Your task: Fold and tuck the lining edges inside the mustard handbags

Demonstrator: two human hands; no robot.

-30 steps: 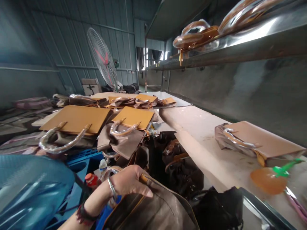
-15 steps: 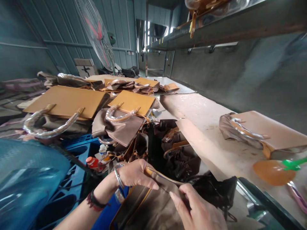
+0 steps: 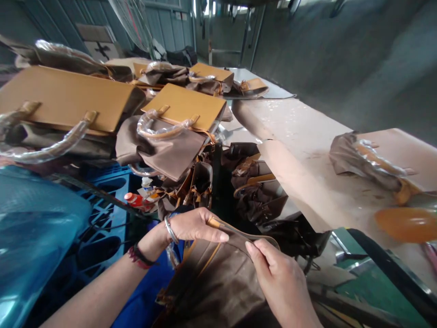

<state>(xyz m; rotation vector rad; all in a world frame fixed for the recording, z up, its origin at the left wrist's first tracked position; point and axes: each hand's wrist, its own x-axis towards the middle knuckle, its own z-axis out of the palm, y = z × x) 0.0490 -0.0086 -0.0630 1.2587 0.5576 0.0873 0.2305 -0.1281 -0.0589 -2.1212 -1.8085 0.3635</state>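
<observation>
Close in front of me, low in the view, is a brown bag [image 3: 232, 278] with a tan-trimmed upper edge. My left hand [image 3: 194, 225] pinches that edge at its left end, thumb along the near side. Farther right, my right hand [image 3: 276, 273] grips the same edge between thumb and fingers. The edge runs taut and nearly straight from one hand to the other. The lower part of the bag falls out of the frame, and the fingers behind the edge are hidden.
Finished-looking handbags [image 3: 186, 107] with plastic-wrapped handles lie at the left and back. Another handbag [image 3: 396, 159] rests on the paper-covered table [image 3: 300, 132] at right, near an orange container [image 3: 406, 225]. A blue crate [image 3: 112, 237], a red-capped bottle [image 3: 134, 199] and blue plastic [image 3: 34, 241] are at left.
The camera view has tipped downward, so the background sits higher. My right hand has shifted along the edge, and the bag's edge looks straighter between my hands.
</observation>
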